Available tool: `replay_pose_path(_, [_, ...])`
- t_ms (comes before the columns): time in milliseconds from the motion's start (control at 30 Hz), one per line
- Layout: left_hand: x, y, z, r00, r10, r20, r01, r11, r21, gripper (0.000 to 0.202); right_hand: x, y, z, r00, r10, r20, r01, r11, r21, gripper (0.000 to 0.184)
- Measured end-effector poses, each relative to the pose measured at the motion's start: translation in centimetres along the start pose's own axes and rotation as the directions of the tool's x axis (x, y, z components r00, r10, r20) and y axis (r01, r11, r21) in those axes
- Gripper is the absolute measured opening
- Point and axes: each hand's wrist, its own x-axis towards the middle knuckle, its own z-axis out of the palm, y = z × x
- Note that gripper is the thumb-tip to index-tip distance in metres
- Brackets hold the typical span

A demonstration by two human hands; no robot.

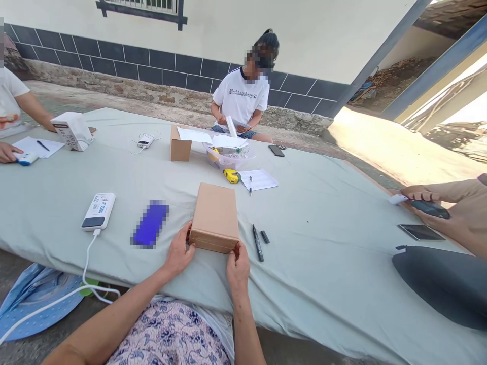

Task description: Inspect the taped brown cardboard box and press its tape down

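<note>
A closed brown cardboard box point(214, 215) lies on the pale green cloth-covered table point(323, 243) in front of me. My left hand point(179, 252) grips its near left corner, fingers curled against the side. My right hand point(238, 264) pinches its near right corner. A black marker point(257, 242) and its cap point(265, 236) lie just right of the box. A blurred blue flat object point(149, 224) lies to the left.
A white power bank point(98, 211) with a cable lies left. Farther off are a yellow tape measure point(232, 176), a paper sheet point(258, 179), a plastic tub point(227, 154) and a second brown box point(180, 144). Three other people sit around the table; a phone point(420, 232) lies right.
</note>
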Motion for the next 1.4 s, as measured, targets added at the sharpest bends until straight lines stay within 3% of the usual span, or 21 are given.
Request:
replay_pose_path(433, [-0.8, 1.7, -0.4, 0.999, -0.051, -0.017, 0.052, 0.991, 0.123, 0.057, -1.4, 0.3, -0.8, 0.999, 0.006, 0.05, -0.003, 0.998, -0.056, 0.046])
replay_pose_path(800, [-1.4, 1.5, -0.4, 0.997, -0.042, -0.059, 0.058, 0.957, 0.285, 0.052, -2.5, 0.5, -0.5, 0.998, -0.024, 0.054, 0.027, 0.998, -0.056, 0.044])
replay_pose_path(1133, [-1.5, 1.5, -0.4, 0.993, -0.093, -0.069, 0.108, 0.958, 0.266, 0.056, -2.3, 0.8, -1.1, 0.993, -0.079, 0.088, 0.086, 0.993, -0.083, 0.044])
replay_pose_path(1400, [-0.9, 1.5, -0.2, 0.994, -0.078, -0.071, 0.092, 0.971, 0.22, 0.058, -1.7, -0.2, -0.8, 0.998, -0.017, 0.068, 0.02, 0.999, -0.043, 0.046])
